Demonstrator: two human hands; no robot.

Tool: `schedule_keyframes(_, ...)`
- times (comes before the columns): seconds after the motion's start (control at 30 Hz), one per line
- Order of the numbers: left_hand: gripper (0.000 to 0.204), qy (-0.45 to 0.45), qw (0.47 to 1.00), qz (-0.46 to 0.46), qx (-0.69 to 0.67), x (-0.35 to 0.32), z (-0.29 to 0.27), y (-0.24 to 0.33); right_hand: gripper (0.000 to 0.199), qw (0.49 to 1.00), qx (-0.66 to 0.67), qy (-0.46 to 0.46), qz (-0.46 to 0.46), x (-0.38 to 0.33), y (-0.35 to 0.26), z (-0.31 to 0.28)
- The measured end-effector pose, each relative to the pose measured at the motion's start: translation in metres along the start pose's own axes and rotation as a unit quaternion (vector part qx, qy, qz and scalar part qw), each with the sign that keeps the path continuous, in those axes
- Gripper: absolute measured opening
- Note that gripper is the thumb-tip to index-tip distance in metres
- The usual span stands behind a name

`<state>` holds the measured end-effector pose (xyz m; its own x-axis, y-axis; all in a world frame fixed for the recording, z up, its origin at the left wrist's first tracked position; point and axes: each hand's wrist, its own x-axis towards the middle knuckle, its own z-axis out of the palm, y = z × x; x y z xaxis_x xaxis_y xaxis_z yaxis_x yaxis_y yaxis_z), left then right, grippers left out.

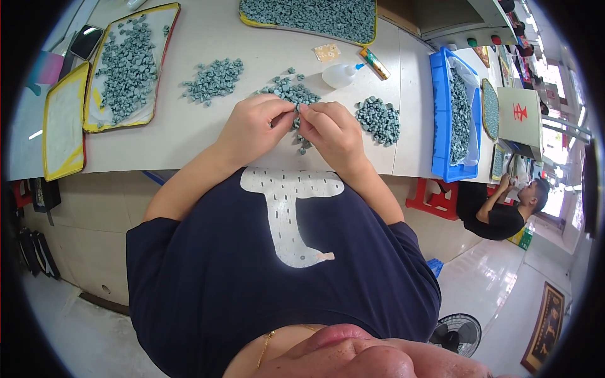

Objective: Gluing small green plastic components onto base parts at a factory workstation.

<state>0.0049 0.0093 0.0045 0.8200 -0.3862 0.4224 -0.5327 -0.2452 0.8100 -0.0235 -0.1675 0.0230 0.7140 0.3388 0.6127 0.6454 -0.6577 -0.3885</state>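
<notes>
One green piece within the two-handed grip

left grip and right grip are hiding whatever is sitting between them, partly covering the middle grey-green heap, upper tray is running off the top edge

Worktable: pale top, twelve o'clock
Stool: red plastic, three o'clock
Floor: pale, glossy, four o'clock
Fan: black, between four and five
Light: white, two o'clock

free: tabletop between left hand and loaded tray | obstacles: right-side pile, squeeze bottle
</notes>
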Motion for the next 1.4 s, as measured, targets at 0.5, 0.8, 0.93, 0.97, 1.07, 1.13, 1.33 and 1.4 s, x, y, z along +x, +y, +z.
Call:
schedule_keyframes(0.5,0.014,0.014,0.987,0.118,0.107,0.006,-0.004,0.005,0.024,0.997,0.052,0.058,0.008,-0.007,0.006,0.012)
schedule_keyframes(0.8,0.024,0.045,0.987,0.141,0.065,0.006,-0.001,0.004,0.022,0.986,0.082,0.137,0.039,-0.006,0.005,0.011)
schedule_keyframes(0.93,0.025,0.052,0.984,0.151,0.073,0.005,0.000,0.005,0.022,0.985,0.105,0.134,0.037,-0.006,0.005,0.012)
schedule_keyframes(0.97,0.025,0.054,0.983,0.157,0.079,0.005,0.001,0.005,0.022,0.983,0.114,0.132,0.053,-0.007,0.005,0.012)
schedule_keyframes(1.07,0.026,0.056,0.980,0.169,0.090,0.005,0.001,0.007,0.022,0.979,0.131,0.129,0.084,-0.010,0.004,0.014)
schedule_keyframes(1.13,0.025,0.047,0.982,0.163,0.088,0.006,0.002,0.009,0.021,0.968,0.180,0.124,0.126,-0.017,0.007,0.017)
schedule_keyframes(1.33,0.017,-0.021,0.991,0.100,0.081,0.005,-0.003,0.009,0.016,0.967,0.193,0.021,0.167,-0.018,0.014,-0.002)
schedule_keyframes(1.4,0.012,-0.048,0.992,0.071,0.097,0.002,-0.002,0.003,0.012,0.967,0.117,-0.010,0.226,-0.021,0.018,-0.010)
